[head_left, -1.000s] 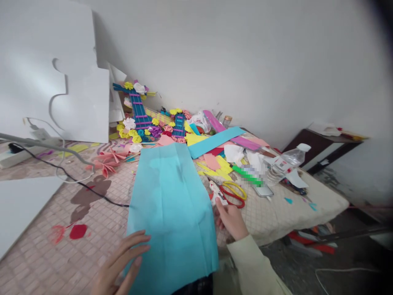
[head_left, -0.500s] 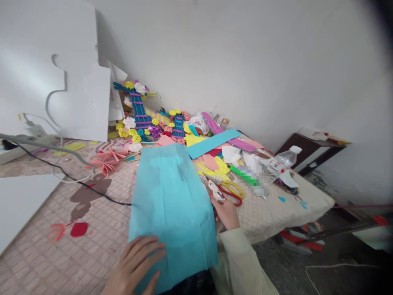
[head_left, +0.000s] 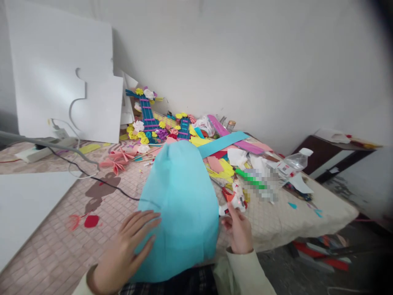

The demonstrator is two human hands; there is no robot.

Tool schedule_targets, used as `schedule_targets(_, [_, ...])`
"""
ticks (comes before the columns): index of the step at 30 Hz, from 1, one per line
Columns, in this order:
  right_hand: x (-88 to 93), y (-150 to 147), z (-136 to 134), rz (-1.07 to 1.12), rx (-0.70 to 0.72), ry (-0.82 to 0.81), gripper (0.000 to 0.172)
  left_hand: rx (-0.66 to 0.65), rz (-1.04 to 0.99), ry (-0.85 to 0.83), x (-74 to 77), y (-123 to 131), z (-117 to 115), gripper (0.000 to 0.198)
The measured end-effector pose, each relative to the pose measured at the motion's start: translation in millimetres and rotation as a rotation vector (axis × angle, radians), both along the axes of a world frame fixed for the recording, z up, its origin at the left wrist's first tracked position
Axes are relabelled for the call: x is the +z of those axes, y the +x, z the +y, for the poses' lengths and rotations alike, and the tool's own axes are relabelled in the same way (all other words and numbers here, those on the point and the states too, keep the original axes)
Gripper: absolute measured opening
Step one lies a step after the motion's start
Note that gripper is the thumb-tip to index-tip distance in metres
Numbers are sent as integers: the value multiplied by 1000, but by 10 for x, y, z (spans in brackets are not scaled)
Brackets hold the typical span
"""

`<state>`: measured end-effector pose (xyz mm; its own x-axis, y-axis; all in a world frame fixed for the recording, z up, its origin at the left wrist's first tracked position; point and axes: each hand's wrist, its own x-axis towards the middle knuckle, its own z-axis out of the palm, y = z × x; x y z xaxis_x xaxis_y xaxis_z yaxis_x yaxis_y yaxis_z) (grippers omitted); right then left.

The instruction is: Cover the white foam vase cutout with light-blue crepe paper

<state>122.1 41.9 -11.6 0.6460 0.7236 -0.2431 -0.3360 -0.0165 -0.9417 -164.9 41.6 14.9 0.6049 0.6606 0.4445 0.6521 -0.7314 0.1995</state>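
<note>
A large light-blue paper sheet (head_left: 181, 205) lies in front of me on the patterned pink mat, its far end bulging upward. My left hand (head_left: 123, 254) rests flat on the sheet's near left edge, fingers spread. Just right of the sheet, my right hand (head_left: 239, 231) pinches a small white glue gun (head_left: 235, 200) and holds it a little above the mat. Red and yellow scissors (head_left: 226, 192) lie right behind the glue gun, partly hidden by it.
Paper flowers and blue stick frames (head_left: 153, 131) pile up at the wall. Coloured paper scraps, a green marker (head_left: 248, 179) and a water bottle (head_left: 294, 162) lie right. White foam board (head_left: 61, 82), a power strip (head_left: 33, 151) and cables sit left. A dark side table (head_left: 325, 151) stands far right.
My right hand has picked the white glue gun up from beside the scissors. My left hand has slid further onto the blue sheet, whose far end has risen into a curve.
</note>
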Motion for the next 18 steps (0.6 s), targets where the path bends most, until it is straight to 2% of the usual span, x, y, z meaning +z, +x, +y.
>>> schedule_targets(4, [-1,-28,-7,46,-44,88,36,-109,207,-169,250,112,272,42])
schedule_targets(7, [-14,-62,-72,66,-25,162,33,-197,322,-305,346,303,418,41])
schedule_targets(10, [-39,-75,-206,21,22,191,33,-225,357,-382,344,463,495,43])
schedule_targets(18, [-69,-142,-586,-299,-37,21,36,-254,379,-405,222,632,547,40])
